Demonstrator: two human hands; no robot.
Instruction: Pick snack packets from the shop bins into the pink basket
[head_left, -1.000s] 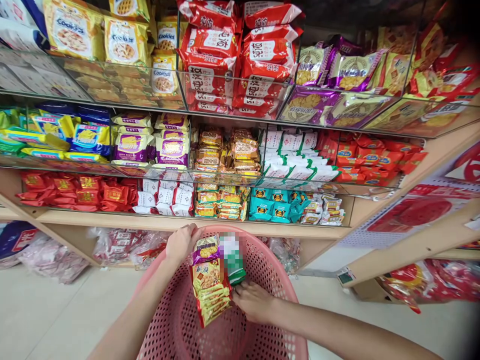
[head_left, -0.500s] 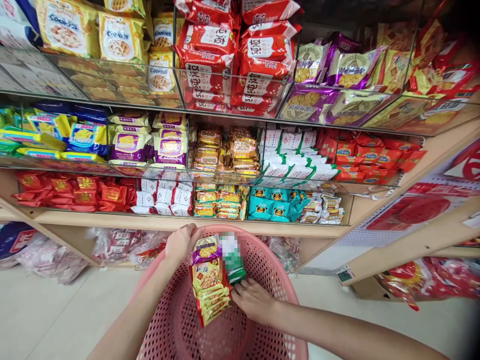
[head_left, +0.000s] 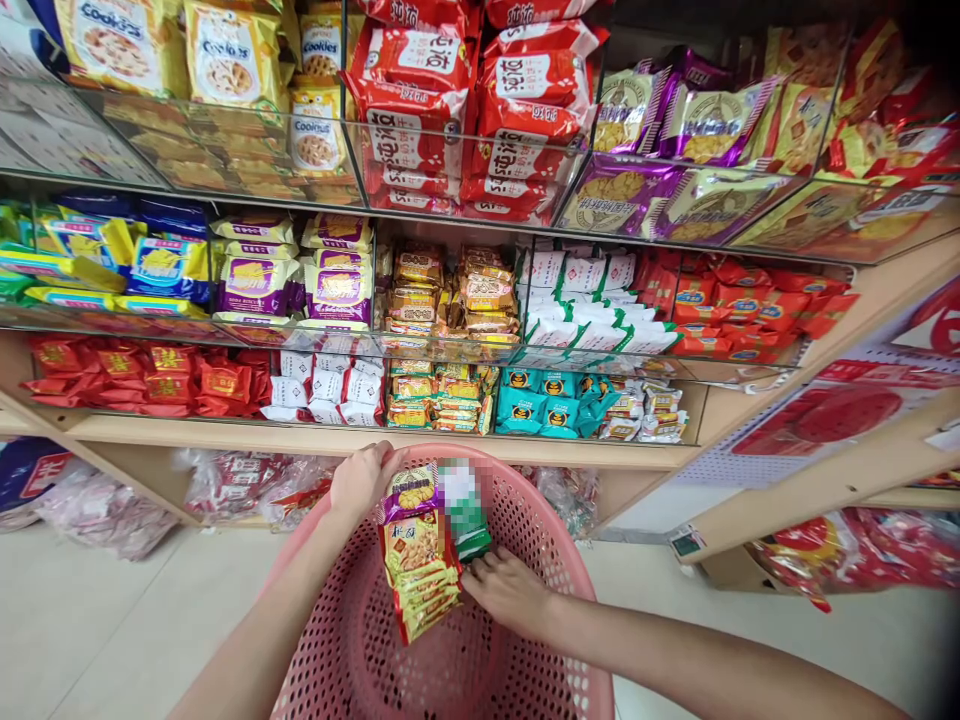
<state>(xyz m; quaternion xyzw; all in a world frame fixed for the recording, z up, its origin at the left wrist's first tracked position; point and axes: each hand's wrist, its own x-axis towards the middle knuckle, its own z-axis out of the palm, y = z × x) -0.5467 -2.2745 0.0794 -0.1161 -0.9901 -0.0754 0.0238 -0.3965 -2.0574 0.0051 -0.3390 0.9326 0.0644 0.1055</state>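
A pink perforated plastic basket stands low in front of me, its rim near the shelf edge. My left hand is closed over its far-left rim. Inside lie a purple-and-cream biscuit packet, a row of yellow-and-red biscuit packets and a green packet whose upper part is blurred out. Reaching in from the right, my right hand has curled fingers against the lower end of the green packet and the edge of the yellow ones. Its fingertips are partly hidden.
Shelves with clear dividers hold many snack packets, among them red packets, yellow cookie packets and teal packets. Plastic-wrapped bundles lie beneath. A cardboard box with red wrapped goods stands at the right.
The view has shifted slightly, so the shelves sit a little higher. Both hands and the packets in the basket keep nearly the same places.
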